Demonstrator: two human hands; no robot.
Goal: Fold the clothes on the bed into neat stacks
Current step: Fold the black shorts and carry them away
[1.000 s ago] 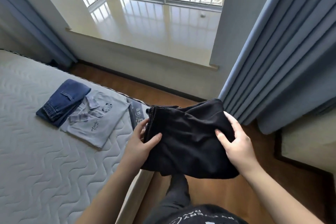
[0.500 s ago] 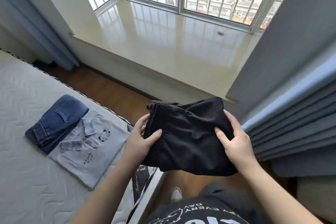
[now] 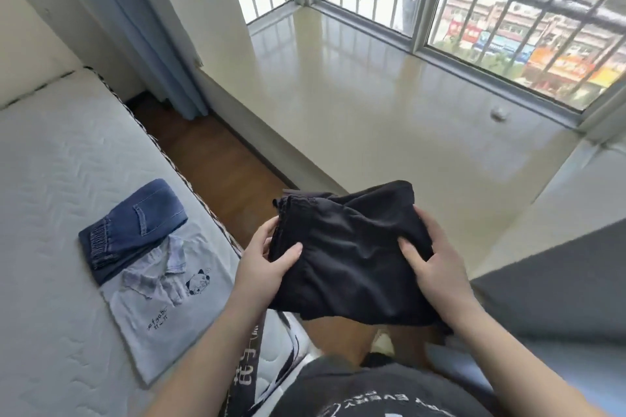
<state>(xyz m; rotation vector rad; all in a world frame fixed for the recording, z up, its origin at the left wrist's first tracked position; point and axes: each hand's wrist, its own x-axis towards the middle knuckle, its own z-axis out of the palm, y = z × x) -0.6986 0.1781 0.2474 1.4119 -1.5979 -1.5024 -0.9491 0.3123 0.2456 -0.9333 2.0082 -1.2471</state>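
Note:
A folded black garment [image 3: 349, 254] is held in the air beside the bed, above the wooden floor. My left hand [image 3: 264, 264] grips its left edge, thumb on top. My right hand [image 3: 432, 267] grips its right edge, thumb pressed into the cloth. On the white quilted mattress [image 3: 50, 179] to the left lie folded blue jeans [image 3: 132, 227]. They partly overlap a folded light grey collared shirt [image 3: 162, 308] with a small cartoon print.
A wide cream window sill [image 3: 372, 118] with barred windows runs ahead. Blue curtains [image 3: 149, 44] hang at the left, and more grey-blue curtain fabric [image 3: 559, 288] at the right. A strip of wooden floor [image 3: 216, 173] separates the bed from the sill.
The view has swung to the left and upward, so the window fills more of the frame. Both hands keep the same hold on the black garment.

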